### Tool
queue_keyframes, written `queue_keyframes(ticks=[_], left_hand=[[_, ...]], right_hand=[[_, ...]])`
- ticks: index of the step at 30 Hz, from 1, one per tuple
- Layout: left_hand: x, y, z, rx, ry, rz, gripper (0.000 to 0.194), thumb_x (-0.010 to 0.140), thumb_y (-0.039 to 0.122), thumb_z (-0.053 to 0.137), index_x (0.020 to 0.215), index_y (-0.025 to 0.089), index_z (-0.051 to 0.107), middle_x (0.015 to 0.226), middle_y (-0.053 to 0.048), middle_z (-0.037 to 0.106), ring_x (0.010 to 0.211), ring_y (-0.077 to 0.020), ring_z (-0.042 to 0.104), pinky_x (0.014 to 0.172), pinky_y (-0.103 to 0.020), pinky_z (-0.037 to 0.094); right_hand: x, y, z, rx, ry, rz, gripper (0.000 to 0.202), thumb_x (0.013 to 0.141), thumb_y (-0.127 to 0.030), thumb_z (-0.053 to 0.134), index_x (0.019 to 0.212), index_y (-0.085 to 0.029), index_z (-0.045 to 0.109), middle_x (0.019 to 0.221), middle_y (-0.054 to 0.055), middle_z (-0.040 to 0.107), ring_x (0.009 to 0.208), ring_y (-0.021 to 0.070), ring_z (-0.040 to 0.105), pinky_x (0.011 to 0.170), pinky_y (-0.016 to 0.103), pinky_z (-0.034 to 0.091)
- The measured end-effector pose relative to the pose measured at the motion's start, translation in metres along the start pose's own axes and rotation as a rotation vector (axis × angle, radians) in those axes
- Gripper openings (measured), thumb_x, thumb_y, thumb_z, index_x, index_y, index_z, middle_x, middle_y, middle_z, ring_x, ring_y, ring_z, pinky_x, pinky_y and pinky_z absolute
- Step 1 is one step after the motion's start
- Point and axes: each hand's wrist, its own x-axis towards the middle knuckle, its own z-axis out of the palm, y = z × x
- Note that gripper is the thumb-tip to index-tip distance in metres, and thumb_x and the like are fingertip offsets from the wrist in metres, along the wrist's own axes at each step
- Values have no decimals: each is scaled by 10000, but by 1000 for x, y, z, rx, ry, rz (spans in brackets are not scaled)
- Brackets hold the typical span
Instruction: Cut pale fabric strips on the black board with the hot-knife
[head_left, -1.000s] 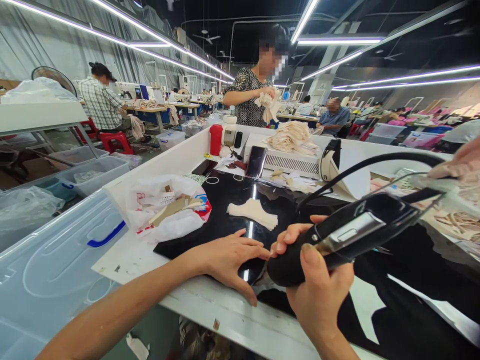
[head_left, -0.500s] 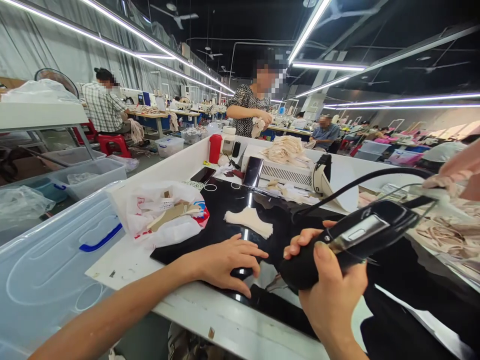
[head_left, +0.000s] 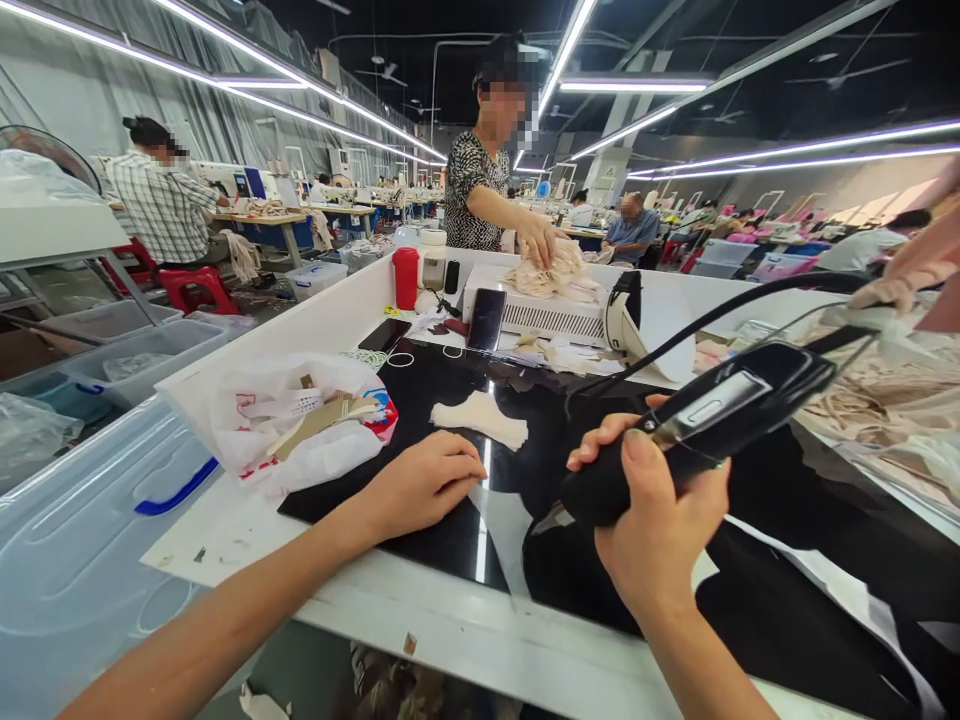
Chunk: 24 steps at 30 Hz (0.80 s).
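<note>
My right hand (head_left: 660, 510) is wrapped round a black corded hand tool (head_left: 712, 410) with a silver panel. Its rounded black end points left over the glossy black sheet (head_left: 450, 545). On that sheet rests my left hand (head_left: 431, 485), fingers drawn together and bent down, with nothing visible in them. Just beyond its fingertips lies a small stack of cream fabric pieces (head_left: 484, 418), narrow in the middle, untouched by either hand. A pale grey patch (head_left: 499, 530) shows on the sheet between my hands.
A white plastic bag (head_left: 240, 425) with scraps stands left. Behind are a phone (head_left: 486, 318), a red cup (head_left: 406, 278) and a white vented machine (head_left: 555, 325) bearing cream fabric. A co-worker (head_left: 476, 190) reaches into that pile. The tool's cable (head_left: 720, 315) arcs right, near heaped fabric (head_left: 885, 390).
My left hand has moved up and left, its spread fingers now drawn together. The tool stays in my right hand. The co-worker's hand has gone down to the fabric pile. The view has shifted slightly.
</note>
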Motion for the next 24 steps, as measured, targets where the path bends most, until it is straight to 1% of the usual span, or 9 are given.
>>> queue_keyframes(ticks=[3, 5, 7, 11, 13, 15, 18, 21, 24], left_hand=[[1, 10, 10, -82, -62, -7, 184, 996, 226, 567, 1086, 177, 720, 1100, -76, 702, 1040, -194, 642, 940, -306, 520], [2, 11, 15, -96, -126, 29, 181, 999, 237, 576, 1092, 175, 718, 1124, -74, 708, 1056, -195, 646, 974, -316, 509], [3, 8, 17, -78, -155, 54, 191, 1015, 232, 554, 1108, 177, 711, 1168, -74, 706, 1097, -195, 645, 1070, -361, 461], [3, 3, 16, -29, -129, 17, 206, 1034, 221, 523, 1145, 207, 695, 1222, -51, 707, 1172, -202, 634, 1203, -471, 317], [4, 7, 16, -59, -102, 9, 206, 1029, 235, 534, 1160, 205, 691, 1236, -57, 702, 1187, -206, 628, 1189, -452, 343], [5, 13, 17, -121, -92, 12, 227, 1005, 257, 583, 1198, 190, 681, 1255, -77, 688, 1181, -210, 620, 1123, -394, 426], [6, 23, 21, -183, -136, -3, 409, 906, 329, 734, 1276, 176, 651, 1308, -103, 656, 1203, -243, 599, 1105, -410, 451], [6, 29, 24, -173, -205, -41, 600, 801, 430, 831, 1316, 195, 633, 1363, -107, 627, 1260, -296, 571, 1202, -568, 307], [5, 29, 25, -162, -240, -55, 653, 778, 459, 841, 1339, 208, 621, 1397, -107, 608, 1288, -313, 552, 1207, -619, 265]], right_hand=[[-6, 1, 1, 0, -43, 16, 392, 826, -336, 787, 1123, -250, 547, 770, -43, 637, 611, 142, 596, 559, 309, 545], [-9, 2, 1, -9, -67, 14, 374, 847, -329, 774, 1130, -251, 542, 781, -39, 638, 629, 146, 602, 575, 312, 540], [-11, 4, 1, -21, -77, 13, 373, 855, -334, 769, 1137, -252, 539, 789, -39, 639, 627, 146, 601, 580, 315, 538], [-8, 6, 1, -29, -49, 14, 381, 849, -339, 772, 1137, -253, 538, 776, -42, 642, 618, 149, 600, 582, 322, 542], [-6, 7, 2, -30, -36, 4, 371, 847, -340, 772, 1125, -251, 542, 772, -43, 642, 620, 150, 602, 572, 317, 542], [-3, 8, 4, -30, -33, -18, 363, 846, -337, 771, 1116, -249, 544, 776, -43, 645, 614, 143, 598, 567, 309, 543], [0, 12, 6, -23, -29, -36, 371, 838, -333, 781, 1108, -248, 541, 776, -44, 654, 611, 137, 602, 583, 307, 551], [0, 17, 7, -23, -20, -30, 389, 829, -340, 791, 1110, -250, 538, 784, -42, 664, 615, 140, 616, 580, 307, 557], [-1, 20, 7, -32, -26, -36, 385, 838, -336, 786, 1122, -250, 540, 783, -43, 662, 605, 134, 607, 576, 303, 555]])
